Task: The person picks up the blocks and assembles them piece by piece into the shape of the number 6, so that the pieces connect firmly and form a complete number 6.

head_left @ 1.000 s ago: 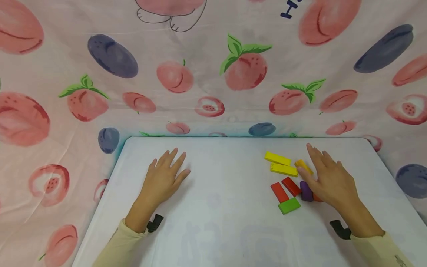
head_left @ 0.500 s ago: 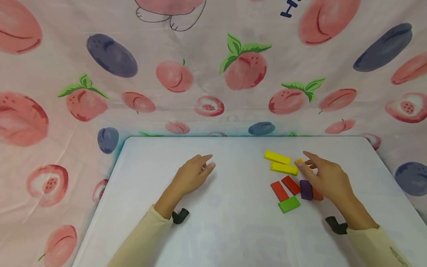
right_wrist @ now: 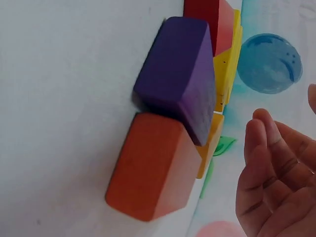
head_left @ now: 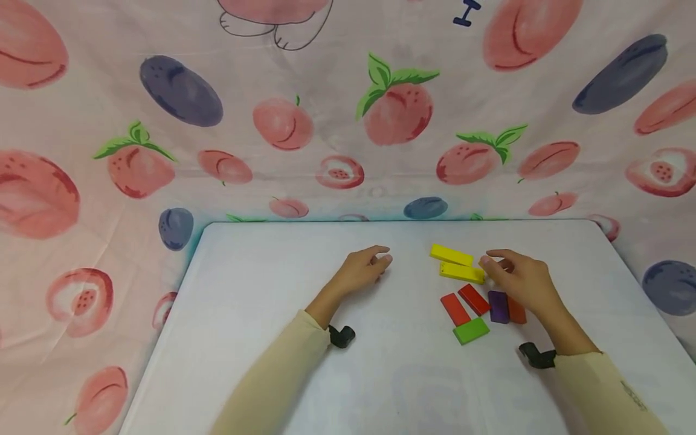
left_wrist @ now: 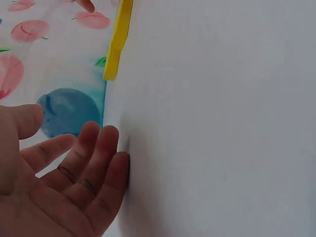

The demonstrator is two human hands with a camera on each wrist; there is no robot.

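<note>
My right hand [head_left: 524, 278] hovers over the far-right blocks with fingers loosely bent, holding nothing. In the right wrist view, an orange-yellow block [right_wrist: 212, 148] lies on the table beyond a purple block [right_wrist: 173, 64] and an orange block [right_wrist: 148, 168]; in the head view the hand hides it. Two long yellow blocks [head_left: 462, 273] lie just left of the right fingertips. My left hand [head_left: 359, 270], relaxed and holding nothing, is over the table left of the yellow blocks. In the left wrist view its fingers [left_wrist: 106, 173] are spread and slightly bent.
Nearer the body lie two red blocks [head_left: 455, 309] and a green block [head_left: 471, 331]. The white table [head_left: 261, 254] ends at the back against a hanging cloth [head_left: 228, 72] printed with fruit. A black wrist camera [head_left: 342, 336] sits under each wrist.
My left hand has moved right, toward the blocks, and its spread fingers have bent. My right hand's fingers have drawn in over the orange-yellow block. The other blocks have stayed put.
</note>
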